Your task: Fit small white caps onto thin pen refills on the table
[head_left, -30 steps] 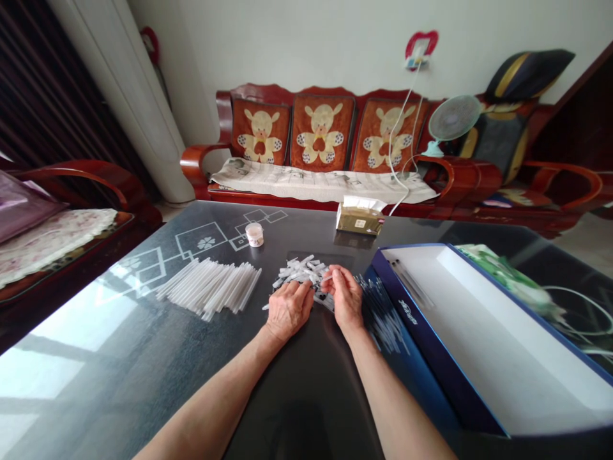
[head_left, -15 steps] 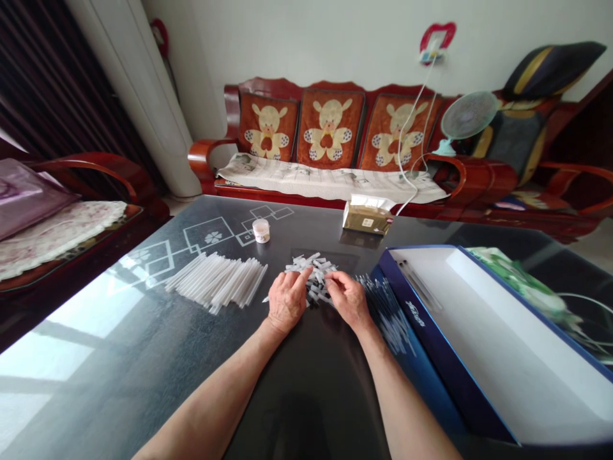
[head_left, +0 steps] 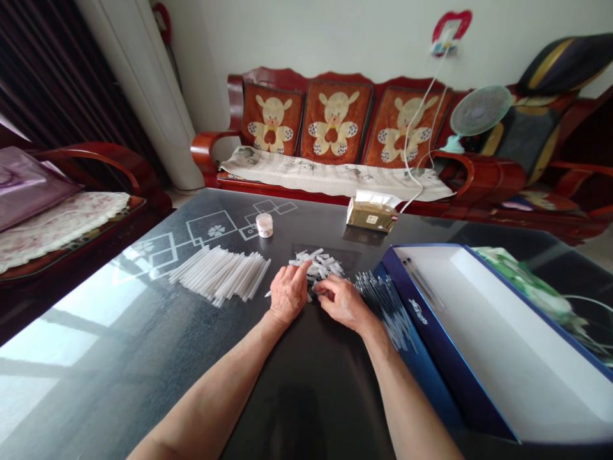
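Observation:
My left hand [head_left: 288,292] rests at the left edge of a pile of short white and grey plastic pieces [head_left: 324,263], its index finger stretched over them and its other fingers curled. A small white pointed tip [head_left: 267,294] shows just left of this hand; whether the hand holds it I cannot tell. At the pile's near right side, my right hand [head_left: 342,301] has thumb and fingers drawn together among the pieces, and what is between them is hidden. Left of the hands lies a heap of white plastic tubes [head_left: 223,275]. Thin pen refills [head_left: 390,313] lie right of my right hand.
A long blue box with a white inside [head_left: 498,345] stands on the dark table [head_left: 191,358] at right, a few thin rods [head_left: 424,284] in it. Farther back are a small round tub [head_left: 264,225] and a tissue pack [head_left: 372,214]. A green-and-white bag [head_left: 531,281] lies beyond the box.
My right hand has moved left and nearer to me, closer to my left hand, its fingertips now lower in the pile. The whole view has shifted slightly.

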A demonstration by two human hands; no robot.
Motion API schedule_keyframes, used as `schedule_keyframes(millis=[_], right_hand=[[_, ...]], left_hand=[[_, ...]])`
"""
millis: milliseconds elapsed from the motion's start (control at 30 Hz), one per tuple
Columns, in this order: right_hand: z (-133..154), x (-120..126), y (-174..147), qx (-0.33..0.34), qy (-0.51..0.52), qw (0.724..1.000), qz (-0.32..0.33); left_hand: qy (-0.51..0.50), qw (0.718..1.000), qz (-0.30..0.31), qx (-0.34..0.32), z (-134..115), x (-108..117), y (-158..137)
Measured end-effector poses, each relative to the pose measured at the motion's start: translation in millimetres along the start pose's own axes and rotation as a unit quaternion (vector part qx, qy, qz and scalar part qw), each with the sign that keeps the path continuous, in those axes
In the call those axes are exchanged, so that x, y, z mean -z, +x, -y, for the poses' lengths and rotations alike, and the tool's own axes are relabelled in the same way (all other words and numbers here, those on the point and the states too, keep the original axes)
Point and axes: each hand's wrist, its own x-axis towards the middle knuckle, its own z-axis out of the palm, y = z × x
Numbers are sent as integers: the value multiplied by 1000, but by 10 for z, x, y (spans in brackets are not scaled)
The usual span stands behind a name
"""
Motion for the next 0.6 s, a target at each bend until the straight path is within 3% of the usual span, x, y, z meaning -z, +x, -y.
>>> schedule_keyframes(millis=[100, 600], right_hand=[[2, -14, -17, -1, -17, 1000, 26], [32, -58, -13, -10, -58, 998, 23]], left_hand=[[-1, 1000, 7, 5, 3, -16, -8], [-22, 1000, 8, -6, -18, -25, -23]])
